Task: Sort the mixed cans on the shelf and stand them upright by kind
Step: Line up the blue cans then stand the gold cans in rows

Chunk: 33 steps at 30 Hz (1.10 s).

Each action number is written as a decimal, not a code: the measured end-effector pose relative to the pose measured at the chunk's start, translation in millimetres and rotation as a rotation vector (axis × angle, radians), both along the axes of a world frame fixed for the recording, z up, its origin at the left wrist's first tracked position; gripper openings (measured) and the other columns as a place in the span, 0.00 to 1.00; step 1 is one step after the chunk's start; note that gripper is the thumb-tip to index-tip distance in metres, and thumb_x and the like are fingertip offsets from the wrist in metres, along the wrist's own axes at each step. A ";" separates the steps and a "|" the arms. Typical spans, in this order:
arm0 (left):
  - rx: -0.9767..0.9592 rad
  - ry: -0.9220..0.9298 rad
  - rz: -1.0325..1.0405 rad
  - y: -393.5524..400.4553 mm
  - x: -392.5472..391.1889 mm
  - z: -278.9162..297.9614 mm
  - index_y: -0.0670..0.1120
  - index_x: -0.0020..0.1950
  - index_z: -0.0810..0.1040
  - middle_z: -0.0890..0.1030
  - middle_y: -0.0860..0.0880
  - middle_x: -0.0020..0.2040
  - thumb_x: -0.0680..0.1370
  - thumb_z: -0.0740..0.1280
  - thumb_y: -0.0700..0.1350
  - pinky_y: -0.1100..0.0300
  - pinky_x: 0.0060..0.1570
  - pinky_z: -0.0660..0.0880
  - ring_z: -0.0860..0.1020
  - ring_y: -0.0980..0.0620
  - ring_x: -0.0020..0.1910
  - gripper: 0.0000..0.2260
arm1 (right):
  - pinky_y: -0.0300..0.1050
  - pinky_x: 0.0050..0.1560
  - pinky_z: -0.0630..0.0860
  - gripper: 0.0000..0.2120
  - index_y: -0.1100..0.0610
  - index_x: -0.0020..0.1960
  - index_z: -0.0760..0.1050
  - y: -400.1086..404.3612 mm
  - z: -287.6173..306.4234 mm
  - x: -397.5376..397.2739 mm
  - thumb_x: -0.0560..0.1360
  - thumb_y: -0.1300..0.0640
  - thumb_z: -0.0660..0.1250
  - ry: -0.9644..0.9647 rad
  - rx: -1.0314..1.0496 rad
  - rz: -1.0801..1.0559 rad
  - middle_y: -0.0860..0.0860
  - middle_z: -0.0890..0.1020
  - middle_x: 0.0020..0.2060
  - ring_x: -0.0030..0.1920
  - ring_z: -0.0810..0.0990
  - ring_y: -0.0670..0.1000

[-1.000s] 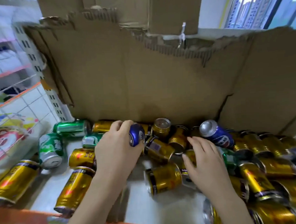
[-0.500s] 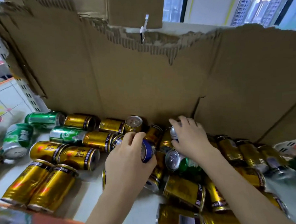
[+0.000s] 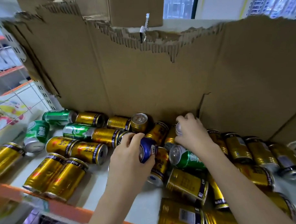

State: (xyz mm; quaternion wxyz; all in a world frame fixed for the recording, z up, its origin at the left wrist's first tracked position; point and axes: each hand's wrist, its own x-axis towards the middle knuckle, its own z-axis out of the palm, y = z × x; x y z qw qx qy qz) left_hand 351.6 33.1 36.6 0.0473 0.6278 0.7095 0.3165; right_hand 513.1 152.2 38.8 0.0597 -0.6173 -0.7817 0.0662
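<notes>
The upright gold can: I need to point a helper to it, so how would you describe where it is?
Start at the cardboard wall behind the shelf and drop to its foot near the middle. There, just beyond the left hand, is the upright gold can. Its silver top faces up, while the gold cans around it lie down.

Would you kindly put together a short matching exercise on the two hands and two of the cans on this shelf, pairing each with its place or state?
Column A
1. left hand
2. right hand
3. upright gold can
4. green can nearest the right wrist

Column B
a. lies on its side, silver top toward the left hand
b. grips a blue can
c. stands against the cardboard wall
d. grips a silver-topped can near the cardboard

Pairs: 1-b, 2-d, 3-c, 4-a
</notes>
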 end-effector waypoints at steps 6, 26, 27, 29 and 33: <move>0.134 -0.026 -0.125 0.3 -10.9 8.8 0.48 0.62 0.75 0.74 0.50 0.61 0.69 0.75 0.45 0.58 0.49 0.73 0.75 0.48 0.55 0.23 | 0.39 0.48 0.68 0.26 0.56 0.63 0.70 -55.9 19.7 15.6 0.67 0.55 0.73 0.380 0.482 -0.066 0.53 0.69 0.58 0.56 0.71 0.53; 0.345 -0.242 -0.754 -77.9 166.3 15.1 0.53 0.63 0.69 0.71 0.53 0.60 0.70 0.66 0.57 0.70 0.45 0.77 0.73 0.57 0.55 0.22 | 0.23 0.57 0.65 0.21 0.62 0.57 0.76 -263.8 -2.2 178.2 0.67 0.52 0.65 0.437 0.903 -0.553 0.54 0.71 0.54 0.53 0.67 0.41; 0.348 -0.244 -0.755 -85.5 184.0 12.6 0.52 0.63 0.69 0.71 0.52 0.60 0.70 0.65 0.57 0.72 0.47 0.75 0.72 0.58 0.55 0.23 | 0.23 0.57 0.65 0.21 0.62 0.56 0.76 -272.7 -5.7 195.4 0.67 0.52 0.65 0.441 0.904 -0.552 0.54 0.71 0.54 0.54 0.67 0.41; 0.362 -0.243 -0.739 -102.8 224.3 7.9 0.50 0.64 0.69 0.72 0.49 0.60 0.71 0.65 0.56 0.78 0.53 0.67 0.71 0.59 0.55 0.23 | 0.23 0.57 0.64 0.21 0.62 0.56 0.76 -295.4 -11.8 233.6 0.67 0.53 0.66 0.437 0.896 -0.538 0.56 0.72 0.53 0.54 0.67 0.41; 0.372 -0.247 -0.745 -146.6 320.7 2.6 0.41 0.62 0.72 0.74 0.44 0.58 0.73 0.65 0.55 0.80 0.53 0.63 0.71 0.56 0.54 0.24 | 0.24 0.60 0.61 0.20 0.63 0.55 0.77 -357.9 -16.0 322.2 0.66 0.54 0.67 0.402 0.875 -0.552 0.57 0.73 0.52 0.54 0.69 0.43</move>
